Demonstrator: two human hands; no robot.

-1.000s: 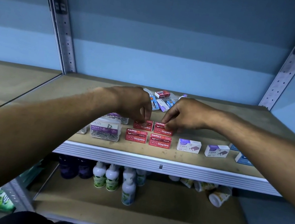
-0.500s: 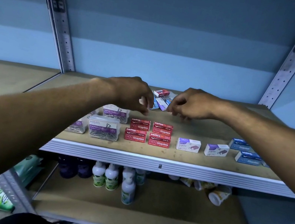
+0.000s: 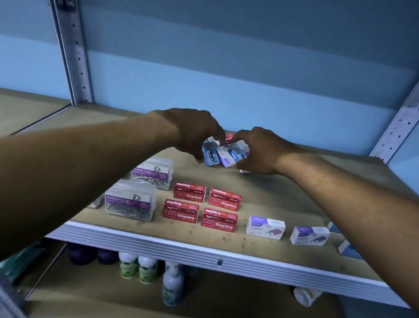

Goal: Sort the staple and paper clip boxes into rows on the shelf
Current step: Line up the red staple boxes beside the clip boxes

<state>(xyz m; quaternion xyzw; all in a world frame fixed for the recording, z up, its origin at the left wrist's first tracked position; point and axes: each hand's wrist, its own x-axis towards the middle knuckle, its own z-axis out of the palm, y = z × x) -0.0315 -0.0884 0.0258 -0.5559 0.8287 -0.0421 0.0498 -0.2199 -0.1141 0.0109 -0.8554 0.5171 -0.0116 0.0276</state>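
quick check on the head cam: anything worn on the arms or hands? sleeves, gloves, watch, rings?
Nothing visible. Both forearms are bare from the frame edge to the wrist, with no sleeve cuff in view. The left hand and right hand show no gloves, and neither wrist carries a watch or band. Rings cannot be ruled out, since the fingers are mostly hidden.

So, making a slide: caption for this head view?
Both hands, left and right, reach the unsorted pile behind rows of red boxes on the shelf.

Both hands at unsorted box pile, rear of shelf; sorted rows up front.
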